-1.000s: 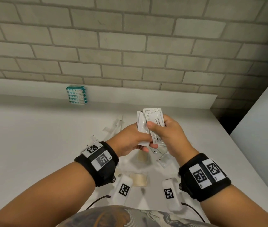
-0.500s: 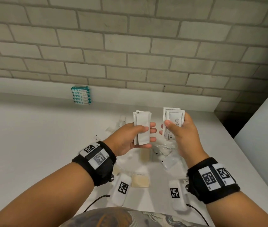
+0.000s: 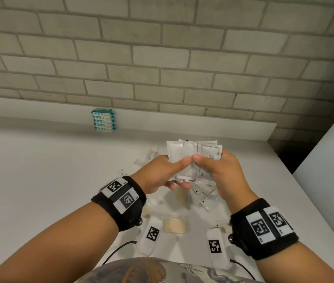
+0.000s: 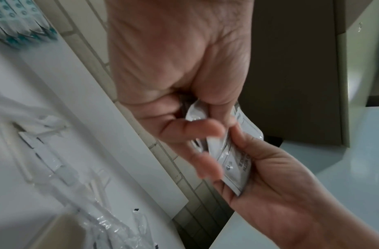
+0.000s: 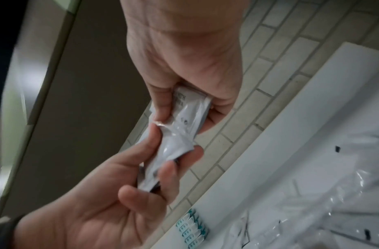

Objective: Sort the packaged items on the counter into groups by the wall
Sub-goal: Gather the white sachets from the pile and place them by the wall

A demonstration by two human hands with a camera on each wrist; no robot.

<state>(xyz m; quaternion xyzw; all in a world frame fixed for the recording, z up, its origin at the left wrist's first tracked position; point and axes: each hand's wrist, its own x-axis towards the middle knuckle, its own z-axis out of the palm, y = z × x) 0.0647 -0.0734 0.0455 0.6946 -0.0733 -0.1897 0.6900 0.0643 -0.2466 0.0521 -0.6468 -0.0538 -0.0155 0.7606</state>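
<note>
Hands back together since half a second ago: the two separate sachet bunches are now merged into one fan of flat white foil sachets [image 3: 192, 158] with black print, held in the air above the counter. Left hand [image 3: 162, 174] grips the fan's left half, thumb on front, fingers curled behind. Right hand [image 3: 221, 174] pinches the right half, thumb tip just beside the left thumb.

Below the fingers: loose clear-wrapped white packets [image 3: 202, 193] and a flat beige square packet [image 3: 175, 226] on the plain white counter [image 3: 39, 170].

Beyond the fingertips, to the left: stack of teal-and-white packets [image 3: 103, 120] against the counter's low white upstand.

Behind that, a grey-beige brick-pattern tiled wall [image 3: 162, 58]. Pale cabinet side [image 3: 329, 160] on the right.
</note>
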